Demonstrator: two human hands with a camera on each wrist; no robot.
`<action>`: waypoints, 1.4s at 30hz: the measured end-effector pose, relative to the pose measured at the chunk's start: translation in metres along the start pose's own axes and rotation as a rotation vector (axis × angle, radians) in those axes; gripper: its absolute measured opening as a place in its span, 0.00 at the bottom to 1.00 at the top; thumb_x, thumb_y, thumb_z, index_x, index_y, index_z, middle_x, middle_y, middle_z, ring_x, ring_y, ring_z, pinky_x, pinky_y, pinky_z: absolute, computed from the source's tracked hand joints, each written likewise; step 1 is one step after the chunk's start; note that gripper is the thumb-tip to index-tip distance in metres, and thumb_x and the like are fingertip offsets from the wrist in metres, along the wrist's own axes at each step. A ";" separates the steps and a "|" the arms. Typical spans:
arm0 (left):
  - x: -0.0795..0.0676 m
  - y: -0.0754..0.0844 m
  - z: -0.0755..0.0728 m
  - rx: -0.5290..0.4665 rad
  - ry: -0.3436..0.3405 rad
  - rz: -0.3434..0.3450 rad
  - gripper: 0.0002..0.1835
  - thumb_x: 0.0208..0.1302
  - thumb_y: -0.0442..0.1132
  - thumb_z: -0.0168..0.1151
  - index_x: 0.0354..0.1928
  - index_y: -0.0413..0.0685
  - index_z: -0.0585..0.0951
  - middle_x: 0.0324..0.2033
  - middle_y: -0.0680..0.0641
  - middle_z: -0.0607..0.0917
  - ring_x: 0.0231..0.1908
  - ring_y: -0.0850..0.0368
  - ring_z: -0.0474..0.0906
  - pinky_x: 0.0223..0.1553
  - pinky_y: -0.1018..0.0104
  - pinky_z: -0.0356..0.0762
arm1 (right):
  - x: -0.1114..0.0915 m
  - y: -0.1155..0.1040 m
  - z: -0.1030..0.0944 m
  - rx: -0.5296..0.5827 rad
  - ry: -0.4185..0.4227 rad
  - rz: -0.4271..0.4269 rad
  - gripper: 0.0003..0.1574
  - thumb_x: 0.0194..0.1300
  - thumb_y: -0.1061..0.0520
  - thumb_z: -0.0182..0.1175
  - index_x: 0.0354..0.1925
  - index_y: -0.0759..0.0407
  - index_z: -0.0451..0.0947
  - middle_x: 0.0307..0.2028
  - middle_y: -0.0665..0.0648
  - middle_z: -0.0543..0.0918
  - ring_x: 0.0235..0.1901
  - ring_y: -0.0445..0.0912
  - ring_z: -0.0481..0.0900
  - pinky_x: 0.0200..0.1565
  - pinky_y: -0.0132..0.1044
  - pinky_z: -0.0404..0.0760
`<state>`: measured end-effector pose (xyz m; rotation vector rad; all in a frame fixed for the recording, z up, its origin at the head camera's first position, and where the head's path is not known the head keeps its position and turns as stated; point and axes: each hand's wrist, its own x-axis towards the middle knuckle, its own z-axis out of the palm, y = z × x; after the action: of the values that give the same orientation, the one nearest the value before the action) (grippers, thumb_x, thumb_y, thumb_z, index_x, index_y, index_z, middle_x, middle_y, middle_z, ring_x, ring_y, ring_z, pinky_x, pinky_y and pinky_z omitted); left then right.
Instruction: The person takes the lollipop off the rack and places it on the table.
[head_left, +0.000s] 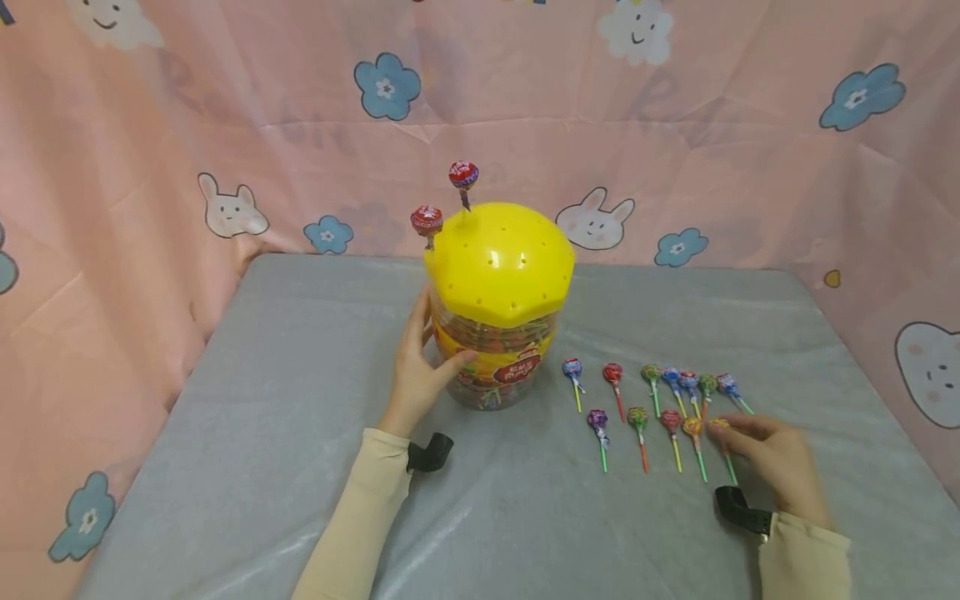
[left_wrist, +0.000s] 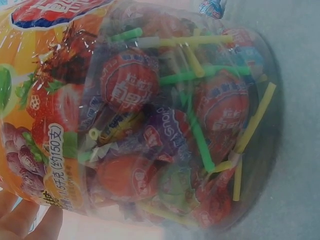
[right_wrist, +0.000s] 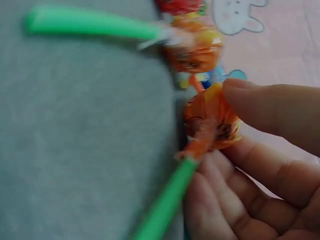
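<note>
A clear candy jar [head_left: 487, 396] full of lollipops stands upright on the table under a yellow domed lid [head_left: 510, 275] dotted with small holes. My left hand [head_left: 423, 375] grips its left side, thumb across the front label and the other fingers round the back. At the lid's upper left, one red-wrapped lollipop [head_left: 463, 175] and another red lollipop [head_left: 427, 220] stick up. My right hand [head_left: 780, 458] pinches the head of an orange lollipop [right_wrist: 210, 120] with a green stick, at the near right end of the loose lollipops. Beside it lies a second orange lollipop [right_wrist: 195, 47].
Several loose lollipops lie in two rough rows right of the jar, among them a blue one [head_left: 572, 368], a purple one [head_left: 597, 419] and a red one [head_left: 612, 372]. A grey cloth covers the table [head_left: 262, 433]. Behind it hangs a pink patterned curtain [head_left: 495, 117].
</note>
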<state>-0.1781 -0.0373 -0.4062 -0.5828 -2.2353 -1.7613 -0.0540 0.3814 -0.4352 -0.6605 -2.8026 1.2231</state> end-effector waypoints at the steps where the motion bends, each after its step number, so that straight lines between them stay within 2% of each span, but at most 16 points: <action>1: 0.000 0.000 0.000 0.001 0.000 0.001 0.57 0.49 0.70 0.58 0.74 0.48 0.47 0.72 0.45 0.54 0.68 0.48 0.55 0.66 0.52 0.58 | 0.000 -0.001 0.001 -0.019 0.005 0.001 0.36 0.60 0.44 0.65 0.50 0.75 0.77 0.23 0.46 0.84 0.27 0.27 0.73 0.34 0.28 0.68; 7: 0.000 0.001 -0.001 0.010 -0.001 -0.004 0.57 0.49 0.70 0.58 0.74 0.48 0.47 0.72 0.45 0.53 0.68 0.48 0.55 0.66 0.52 0.59 | -0.001 -0.004 0.005 -0.130 0.065 -0.010 0.34 0.60 0.42 0.64 0.48 0.72 0.79 0.30 0.57 0.86 0.26 0.24 0.69 0.31 0.30 0.69; 12: 0.000 0.000 -0.001 0.011 -0.004 -0.001 0.57 0.49 0.70 0.58 0.75 0.49 0.46 0.72 0.46 0.53 0.68 0.48 0.55 0.66 0.52 0.59 | -0.003 -0.008 0.007 -0.149 0.134 -0.042 0.31 0.59 0.46 0.66 0.46 0.74 0.79 0.35 0.66 0.85 0.24 0.24 0.67 0.25 0.27 0.70; 16: 0.000 0.000 -0.001 0.010 -0.005 -0.004 0.57 0.49 0.70 0.57 0.75 0.50 0.46 0.72 0.46 0.52 0.68 0.48 0.54 0.66 0.52 0.59 | -0.006 -0.014 0.004 -0.147 0.193 -0.085 0.27 0.59 0.50 0.66 0.45 0.74 0.79 0.35 0.67 0.85 0.24 0.20 0.65 0.24 0.26 0.69; 20: 0.001 0.002 -0.002 0.002 -0.009 -0.003 0.57 0.49 0.70 0.57 0.75 0.50 0.46 0.72 0.46 0.52 0.68 0.48 0.54 0.66 0.51 0.58 | -0.008 -0.030 0.002 -0.134 0.239 -0.141 0.23 0.61 0.52 0.65 0.45 0.72 0.80 0.35 0.67 0.84 0.25 0.19 0.64 0.25 0.24 0.69; 21: 0.001 0.002 -0.002 0.000 -0.011 -0.004 0.58 0.48 0.70 0.57 0.75 0.49 0.46 0.72 0.46 0.52 0.68 0.48 0.54 0.66 0.51 0.58 | -0.009 -0.036 0.002 -0.129 0.248 -0.154 0.23 0.61 0.52 0.65 0.45 0.71 0.80 0.34 0.64 0.85 0.26 0.18 0.64 0.26 0.24 0.69; 23: 0.001 0.002 -0.002 -0.008 -0.012 -0.002 0.59 0.47 0.70 0.58 0.74 0.48 0.47 0.72 0.45 0.52 0.68 0.47 0.54 0.66 0.51 0.58 | -0.010 -0.051 0.001 -0.094 0.250 -0.170 0.24 0.62 0.50 0.64 0.47 0.68 0.80 0.32 0.51 0.85 0.28 0.19 0.66 0.28 0.24 0.70; 26: 0.001 0.003 -0.003 -0.013 -0.014 -0.004 0.61 0.44 0.71 0.59 0.74 0.44 0.47 0.72 0.42 0.52 0.68 0.45 0.54 0.66 0.49 0.59 | -0.012 -0.077 0.003 0.001 0.250 -0.217 0.24 0.63 0.49 0.63 0.49 0.66 0.80 0.32 0.34 0.80 0.31 0.22 0.71 0.33 0.23 0.71; 28: 0.001 0.003 -0.003 -0.017 -0.014 -0.003 0.62 0.44 0.71 0.59 0.74 0.43 0.47 0.72 0.41 0.52 0.68 0.44 0.53 0.66 0.49 0.59 | -0.013 -0.095 0.006 0.083 0.252 -0.263 0.22 0.62 0.51 0.64 0.49 0.65 0.80 0.32 0.29 0.77 0.32 0.25 0.75 0.34 0.20 0.72; 33: 0.001 0.003 -0.003 -0.010 -0.015 -0.008 0.59 0.46 0.70 0.58 0.74 0.46 0.47 0.72 0.43 0.53 0.68 0.46 0.54 0.66 0.50 0.59 | -0.017 -0.144 0.011 0.261 0.225 -0.387 0.19 0.61 0.57 0.65 0.49 0.65 0.80 0.38 0.38 0.83 0.37 0.33 0.80 0.38 0.20 0.76; 42: 0.001 0.002 -0.001 0.004 -0.007 -0.002 0.58 0.48 0.71 0.57 0.74 0.47 0.47 0.72 0.45 0.54 0.68 0.47 0.55 0.66 0.51 0.59 | -0.024 -0.241 0.014 0.423 0.096 -0.629 0.16 0.59 0.63 0.66 0.47 0.64 0.81 0.42 0.52 0.84 0.40 0.43 0.82 0.43 0.27 0.79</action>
<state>-0.1784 -0.0382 -0.4040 -0.5869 -2.2442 -1.7584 -0.1242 0.2164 -0.2718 0.1729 -2.2641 1.4884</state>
